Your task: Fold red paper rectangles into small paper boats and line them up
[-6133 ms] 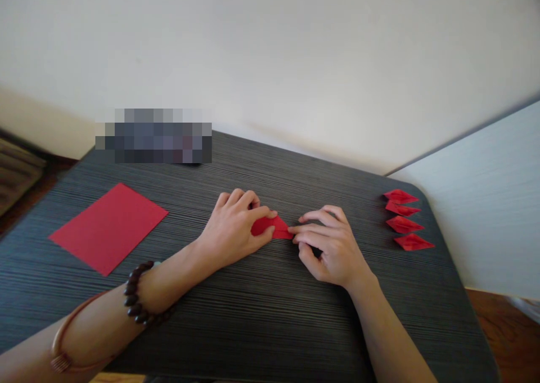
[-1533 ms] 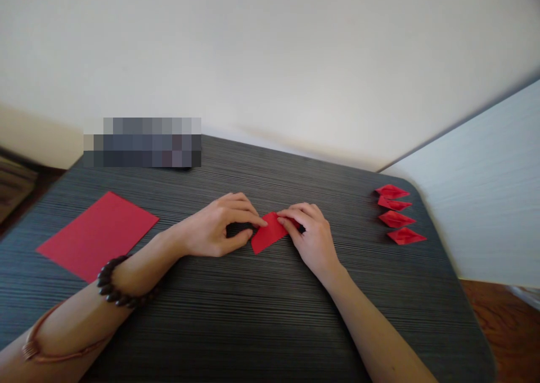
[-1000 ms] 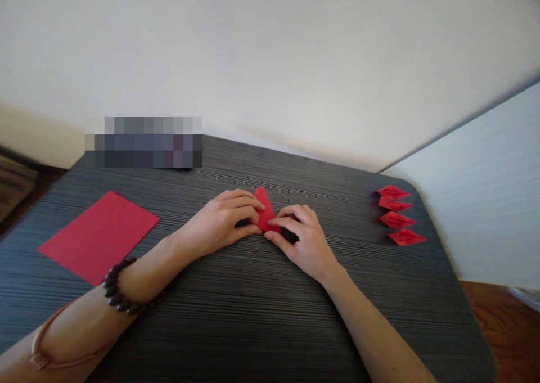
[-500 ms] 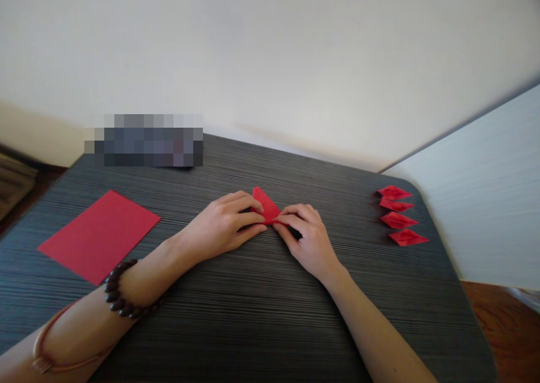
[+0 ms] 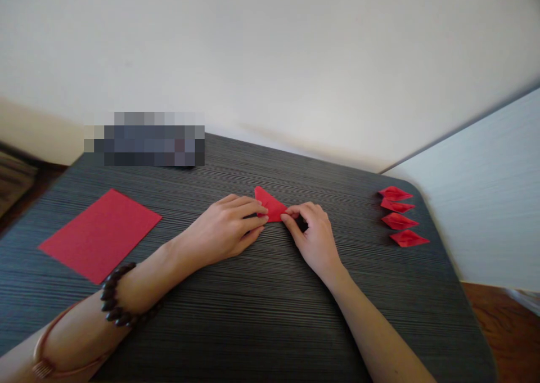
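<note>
A small folded piece of red paper (image 5: 274,207) lies on the dark table between my two hands, its visible face roughly triangular. My left hand (image 5: 232,222) rests on its left side, fingertips pressed on the paper. At the right corner, my right hand (image 5: 312,231) pinches the paper between thumb and fingers. The paper's left edge is partly hidden under the left fingers. A beaded bracelet and a thin brown band circle my left forearm.
Flat red paper (image 5: 101,237) lies at the left of the table (image 5: 261,327). Several folded red paper boats (image 5: 400,221) stand in a column near the right edge. A blurred-out object (image 5: 147,141) is at the back left. A wall (image 5: 270,62) rises behind.
My right hand has shifted slightly right and now pinches the paper's right corner. More of the red paper's face shows, as the left fingers have moved a little off it.
</note>
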The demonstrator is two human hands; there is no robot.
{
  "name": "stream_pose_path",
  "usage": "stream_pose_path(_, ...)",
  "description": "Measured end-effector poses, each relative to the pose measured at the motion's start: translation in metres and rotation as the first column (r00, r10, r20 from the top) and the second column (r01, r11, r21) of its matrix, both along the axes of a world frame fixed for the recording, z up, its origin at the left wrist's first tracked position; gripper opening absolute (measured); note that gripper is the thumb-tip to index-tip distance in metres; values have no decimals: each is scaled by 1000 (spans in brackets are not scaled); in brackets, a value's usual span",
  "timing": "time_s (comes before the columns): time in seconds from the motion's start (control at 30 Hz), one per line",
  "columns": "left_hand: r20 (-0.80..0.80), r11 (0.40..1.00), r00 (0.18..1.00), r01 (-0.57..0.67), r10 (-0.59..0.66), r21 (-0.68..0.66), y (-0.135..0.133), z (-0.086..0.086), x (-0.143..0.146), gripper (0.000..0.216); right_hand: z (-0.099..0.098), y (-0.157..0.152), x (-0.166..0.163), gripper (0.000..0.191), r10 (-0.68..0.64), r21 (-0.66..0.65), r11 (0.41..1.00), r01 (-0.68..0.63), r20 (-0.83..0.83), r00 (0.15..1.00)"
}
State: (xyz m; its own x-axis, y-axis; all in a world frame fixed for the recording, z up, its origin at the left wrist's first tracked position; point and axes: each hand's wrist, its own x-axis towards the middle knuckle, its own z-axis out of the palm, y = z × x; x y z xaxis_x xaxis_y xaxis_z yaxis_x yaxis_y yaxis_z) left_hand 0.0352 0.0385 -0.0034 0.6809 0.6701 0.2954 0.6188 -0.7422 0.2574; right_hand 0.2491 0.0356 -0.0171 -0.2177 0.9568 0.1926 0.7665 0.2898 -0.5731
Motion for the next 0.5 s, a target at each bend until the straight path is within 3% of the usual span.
stream_pose_path(0.33,-47,1000,999,-2,2,-3,-1,2,2,24,-5,0,-2,26,-130,69,990,123,108,986)
stream_pose_path(0.5,-59,1000,998,18,-18,14,-4,3,2,28,-6,0,1,29,-112,65,992,106,93,989)
